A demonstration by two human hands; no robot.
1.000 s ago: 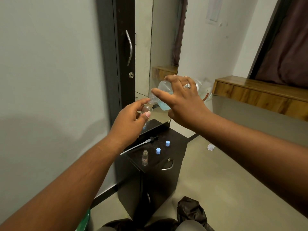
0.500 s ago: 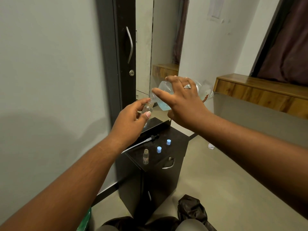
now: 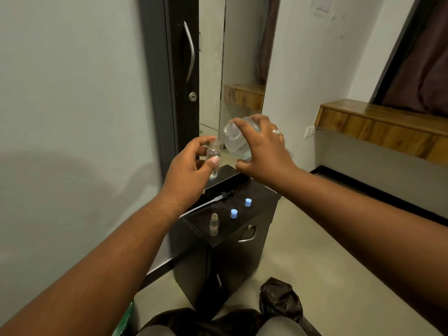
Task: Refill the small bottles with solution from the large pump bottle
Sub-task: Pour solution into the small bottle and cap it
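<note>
Bottle [image 3: 213,224] on cabinet [image 3: 257,229] wears a label, its writing unreadable.

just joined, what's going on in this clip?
A person is refilling small bottles. The left hand holds an uncapped small bottle upright, while the right hand grips the large bottle beside it, no longer tipped to pour. On the black cabinet below stand a second small bottle, two blue caps and the removed pump.

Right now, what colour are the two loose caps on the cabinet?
Light blue, both caps; clearest in the head view.
</note>
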